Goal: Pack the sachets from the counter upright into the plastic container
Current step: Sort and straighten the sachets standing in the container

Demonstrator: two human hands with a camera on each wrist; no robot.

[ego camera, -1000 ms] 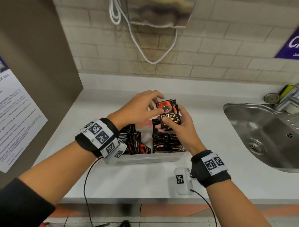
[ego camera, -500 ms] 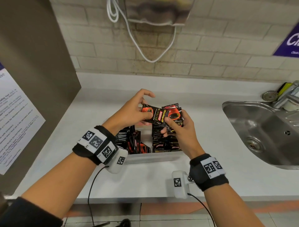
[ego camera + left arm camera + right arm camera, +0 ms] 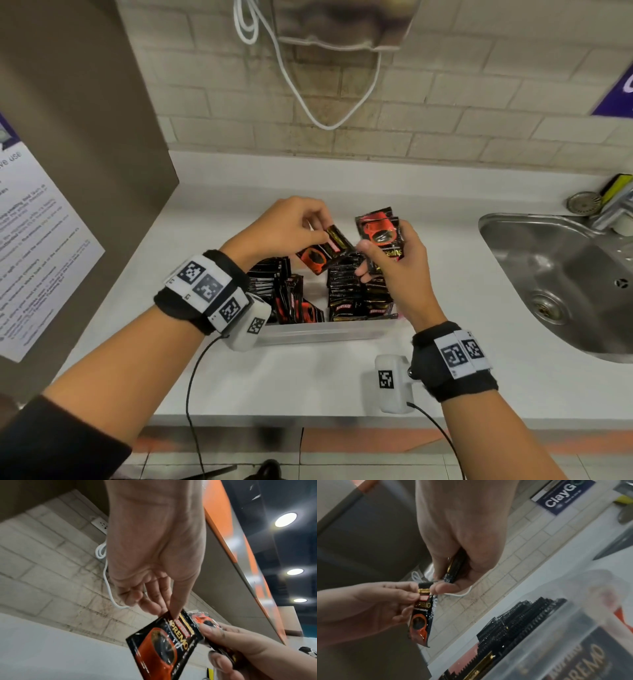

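Left hand (image 3: 291, 226) pinches sachet (image 3: 323, 251) | right hand (image 3: 397, 260) grips bundle (image 3: 378, 229)

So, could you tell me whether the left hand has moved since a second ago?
Yes. The left hand has drawn one sachet left, away from the stack, over the container.

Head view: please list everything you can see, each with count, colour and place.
Container: one, clear plastic, on counter before the person.
Packed sachets: many, black and red, upright in container, two groups.
Single sachet: one, black and red, above container.
Small bundle: several sachets, black and red.
Counter: one, white.
Sink: one, steel, right.
Cable: one, white, on brick wall.
Poster: one, white, left panel.
Left hand: pinches single sachet.
Right hand: holds small bundle.
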